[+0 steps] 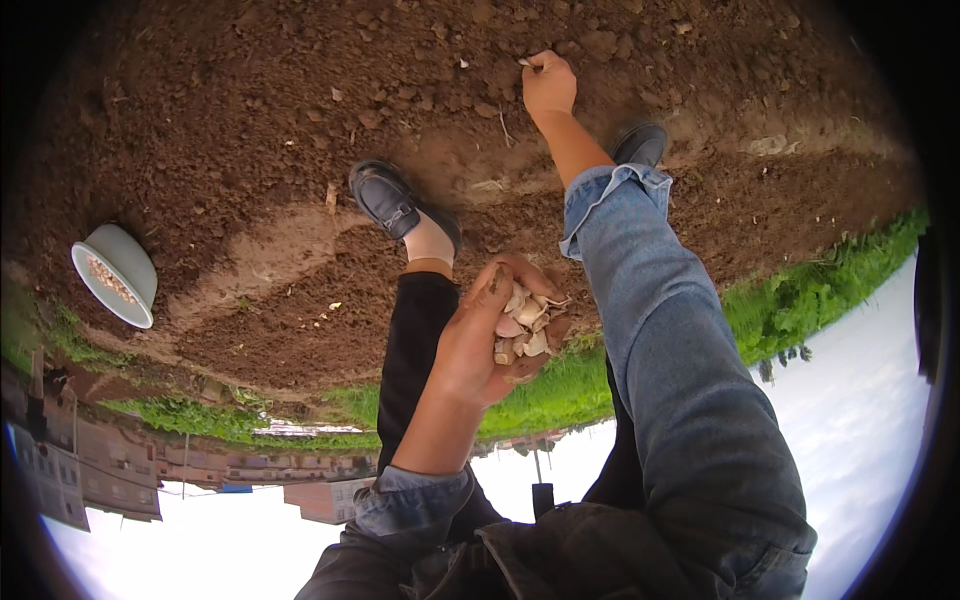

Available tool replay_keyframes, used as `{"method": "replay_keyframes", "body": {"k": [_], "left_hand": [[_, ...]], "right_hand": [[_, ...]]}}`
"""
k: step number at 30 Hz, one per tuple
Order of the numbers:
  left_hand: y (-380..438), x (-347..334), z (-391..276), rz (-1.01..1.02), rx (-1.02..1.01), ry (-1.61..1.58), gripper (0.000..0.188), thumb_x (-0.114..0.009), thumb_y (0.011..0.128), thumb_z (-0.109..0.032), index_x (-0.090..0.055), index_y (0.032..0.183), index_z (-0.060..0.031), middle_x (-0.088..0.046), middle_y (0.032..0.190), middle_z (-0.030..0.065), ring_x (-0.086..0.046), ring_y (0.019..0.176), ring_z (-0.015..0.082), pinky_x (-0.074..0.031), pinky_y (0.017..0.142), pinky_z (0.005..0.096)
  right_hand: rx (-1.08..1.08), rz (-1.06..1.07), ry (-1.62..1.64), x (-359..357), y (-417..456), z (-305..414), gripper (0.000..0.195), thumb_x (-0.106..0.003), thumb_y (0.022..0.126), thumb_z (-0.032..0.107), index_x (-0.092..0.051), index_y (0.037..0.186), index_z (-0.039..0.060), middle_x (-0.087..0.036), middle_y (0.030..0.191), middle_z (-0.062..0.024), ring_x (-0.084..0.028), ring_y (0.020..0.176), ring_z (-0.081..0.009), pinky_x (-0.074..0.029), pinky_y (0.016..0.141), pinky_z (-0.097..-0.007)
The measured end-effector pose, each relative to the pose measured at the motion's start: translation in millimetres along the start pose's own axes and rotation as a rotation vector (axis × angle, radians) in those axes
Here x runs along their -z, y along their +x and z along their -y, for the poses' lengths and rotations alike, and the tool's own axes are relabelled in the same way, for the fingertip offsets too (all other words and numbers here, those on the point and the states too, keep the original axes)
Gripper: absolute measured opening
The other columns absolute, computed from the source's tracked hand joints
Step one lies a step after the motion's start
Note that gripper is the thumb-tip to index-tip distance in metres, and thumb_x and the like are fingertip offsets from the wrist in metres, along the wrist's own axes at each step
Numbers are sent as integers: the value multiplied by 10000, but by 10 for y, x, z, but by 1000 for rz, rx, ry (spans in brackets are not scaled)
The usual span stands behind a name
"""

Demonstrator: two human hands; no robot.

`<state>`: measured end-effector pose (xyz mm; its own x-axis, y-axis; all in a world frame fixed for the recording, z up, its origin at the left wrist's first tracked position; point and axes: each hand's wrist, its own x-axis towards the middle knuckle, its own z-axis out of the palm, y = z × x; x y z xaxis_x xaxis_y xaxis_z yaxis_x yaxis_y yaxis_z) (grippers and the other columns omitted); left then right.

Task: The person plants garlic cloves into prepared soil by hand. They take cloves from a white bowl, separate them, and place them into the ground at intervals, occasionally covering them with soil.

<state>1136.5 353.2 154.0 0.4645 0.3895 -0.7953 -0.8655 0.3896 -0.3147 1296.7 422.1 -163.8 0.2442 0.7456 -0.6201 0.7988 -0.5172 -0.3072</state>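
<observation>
My left hand (469, 337) is cupped around a heap of garlic cloves (527, 322), some with papery skin peeling off. Dirt coats its thumb and fingers. Stretched out to the loose brown soil (420, 45), my right hand (551, 84) pinches a small pale piece, apparently a clove (524, 62), at its fingertips. Another whitish clove (464, 64) lies on the soil to the left of that hand. A pale bit (337, 94) rests farther left, too small to identify surely.
A pale bowl (142, 259) with small pinkish-white pieces, perhaps cloves, stands tilted-looking at left. My dark shoes (386, 199) are on the soil, one partly behind my right forearm. Dry stalks (505, 127) and clods lie around. Green plants (810, 292) and buildings (112, 472) border the plot.
</observation>
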Motion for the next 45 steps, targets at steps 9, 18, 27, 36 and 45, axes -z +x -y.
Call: {"method": "replay_keyframes", "body": {"k": [9,18,27,36,45], "left_hand": [[-15,-60,-145,-134,-50,115,376,-402,1020,-428,-534,997,-76,-581,965,75,-648,774,184,-356,390,218],[18,-210,-162,-173,-119,217,460,-349,1022,-479,-544,976,-64,-599,858,67,-640,715,149,-377,404,233],[-4,-423,-59,-270,-157,386,514,-336,1016,-515,-572,978,-60,-587,759,40,-507,553,93,-351,405,236],[50,-334,73,-166,-163,430,516,-288,1036,-460,-575,960,-38,-595,723,91,-522,533,112,-372,397,219],[90,-346,124,-161,-82,428,523,-310,1023,-497,-575,960,-50,-600,741,94,-524,534,99,-361,383,209]], "right_hand": [[72,45,-277,118,82,-29,242,-636,902,223,-662,1118,118,-608,1148,-128,-649,898,-312,-556,727,-445],[594,772,436,2261,-1326,1233,232,-729,796,106,-708,1027,98,-589,906,-10,-529,673,-126,-453,615,-264],[905,450,183,2462,-1717,1399,257,-762,717,121,-694,964,89,-600,915,-58,-622,746,-214,-513,629,-321],[179,351,454,2142,-855,564,153,-579,943,93,-600,1076,21,-656,868,-33,-600,717,-95,-503,625,-273],[215,148,-275,1185,287,-24,184,-588,920,136,-621,1068,32,-647,888,-123,-640,731,-234,-546,674,-353]]}}
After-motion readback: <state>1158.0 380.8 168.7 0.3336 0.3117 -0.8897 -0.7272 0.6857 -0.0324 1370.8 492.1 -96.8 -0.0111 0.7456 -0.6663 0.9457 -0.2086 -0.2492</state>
